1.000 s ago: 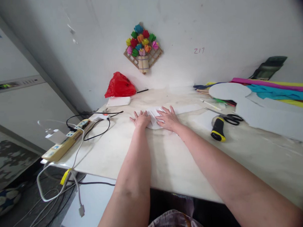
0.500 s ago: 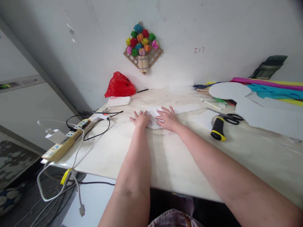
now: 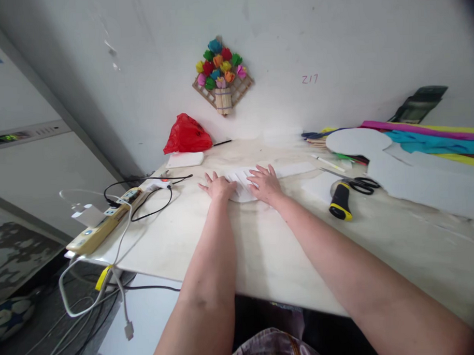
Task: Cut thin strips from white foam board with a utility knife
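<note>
A folded white paper lies on the pale table, out at arm's length. My left hand rests flat on its left end, fingers spread. My right hand presses flat on its right part, fingers stretched out too. Both hands are open and hold nothing. The paper runs on to the right as a long white strip.
Right of my hands lie a yellow-and-black tool, black scissors, grey card shapes and coloured paper sheets. A red bag sits by the wall under a paper flower decoration. A power strip with cables hangs off the left edge.
My left hand has slid a little to the left on the paper, widening the gap between my hands. The right hand has barely moved.
</note>
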### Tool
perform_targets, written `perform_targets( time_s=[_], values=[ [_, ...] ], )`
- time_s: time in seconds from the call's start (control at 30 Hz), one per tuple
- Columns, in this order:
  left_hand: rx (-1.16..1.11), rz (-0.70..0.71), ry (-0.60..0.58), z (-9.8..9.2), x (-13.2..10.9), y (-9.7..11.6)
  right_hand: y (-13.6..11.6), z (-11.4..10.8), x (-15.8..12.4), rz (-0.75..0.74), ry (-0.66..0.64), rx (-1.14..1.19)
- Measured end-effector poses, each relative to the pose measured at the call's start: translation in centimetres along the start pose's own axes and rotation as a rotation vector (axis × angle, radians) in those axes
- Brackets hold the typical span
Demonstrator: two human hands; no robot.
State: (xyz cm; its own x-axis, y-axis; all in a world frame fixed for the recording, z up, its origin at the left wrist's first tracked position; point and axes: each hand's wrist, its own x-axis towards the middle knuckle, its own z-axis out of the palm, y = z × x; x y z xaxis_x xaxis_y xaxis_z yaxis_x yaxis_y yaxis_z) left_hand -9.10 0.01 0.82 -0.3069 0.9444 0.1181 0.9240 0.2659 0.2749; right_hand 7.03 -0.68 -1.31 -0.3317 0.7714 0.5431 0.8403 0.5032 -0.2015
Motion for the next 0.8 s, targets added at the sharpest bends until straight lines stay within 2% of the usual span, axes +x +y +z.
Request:
perform_targets(
  time_s=[0.17, 0.33, 0.47, 0.53, 0.67, 0.8],
  values=[
    [-0.047, -0.025, 0.026, -0.2, 0.3, 0.0, -0.3, -0.3, 0.0, 0.009, -0.015, 0.001],
    [-0.293, -0.074, 0.074, -0.7, 0.7, -0.1, -0.6, -1.1, 0.1, 0.052, 0.039, 0.005],
    [-0.44, -0.007, 0.094, -0.3, 0.9, 0.5, -1.2, -1.8, 0.4, 0.203, 0.072, 0.074],
    [-0.49, 0.021, 0.094, -0.1, 0.8, 1.1, -1.7, -1.9, 0.8, 0.321, 0.044, 0.204],
    [-0.578, 0.06, 0.091, -0.2, 0.1, 2.4, -2.2, -1.6, 1.5, 0.488, -0.026, 0.63],
    [-0.572, 0.102, 0.086, -0.3, -0.3, 2.9, -2.1, -1.4, 1.8, 0.612, -0.013, 0.938]
  ],
)
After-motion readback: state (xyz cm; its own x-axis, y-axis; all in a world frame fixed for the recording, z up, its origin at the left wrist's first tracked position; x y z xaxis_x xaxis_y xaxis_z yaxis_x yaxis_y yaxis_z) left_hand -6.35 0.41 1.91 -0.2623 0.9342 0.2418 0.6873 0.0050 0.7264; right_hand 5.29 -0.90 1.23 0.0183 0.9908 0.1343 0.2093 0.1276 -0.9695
